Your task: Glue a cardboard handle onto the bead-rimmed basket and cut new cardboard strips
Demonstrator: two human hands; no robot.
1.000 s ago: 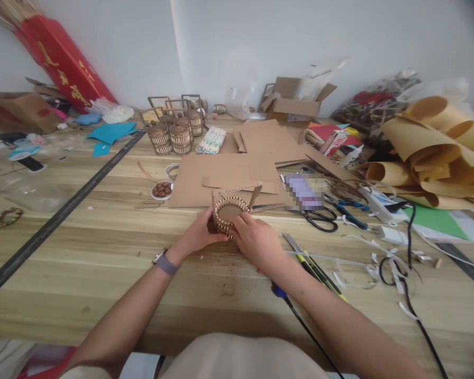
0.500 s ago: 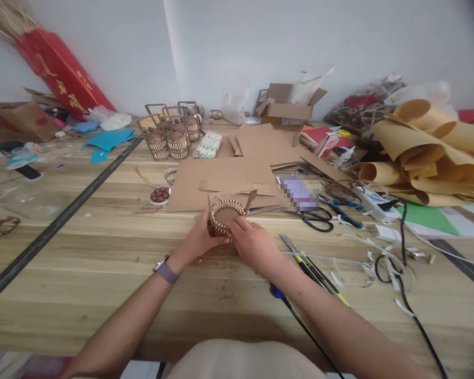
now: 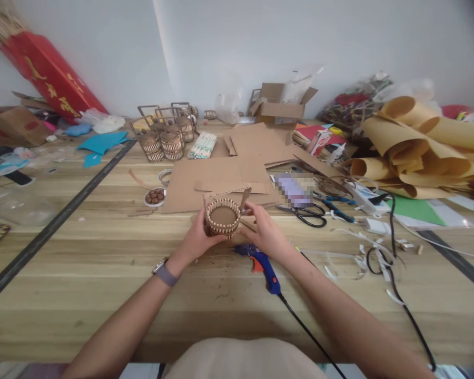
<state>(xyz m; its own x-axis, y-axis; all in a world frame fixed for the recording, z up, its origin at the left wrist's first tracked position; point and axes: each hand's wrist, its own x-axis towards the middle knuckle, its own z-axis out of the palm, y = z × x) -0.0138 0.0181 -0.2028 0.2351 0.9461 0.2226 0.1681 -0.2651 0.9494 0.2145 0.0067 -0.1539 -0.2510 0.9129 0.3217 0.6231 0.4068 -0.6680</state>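
Observation:
My left hand grips a small round woven basket from its left side, thumb across the front. The basket has a beaded-looking pale and brown rim, a flat brown inside and a thin angular handle rising behind it. Close by its right side is my right hand, thumb and fingers apart; whether a fingertip touches the basket is unclear. A brown strip shows between those fingers, and I cannot tell if it lies behind them. Just below the right hand, a blue glue gun with an orange trigger lies on the table.
Flat cardboard sheets lie behind the basket, beside a white bowl of brown balls. Several handled baskets stand farther back. Black-handled scissors, a power strip, cords and paper rolls fill the right side.
My right hand has come off the basket's rim to its right, its fingers spreading. The glue gun, mostly covered before, now shows. My left hand keeps its hold; the view has shifted slightly.

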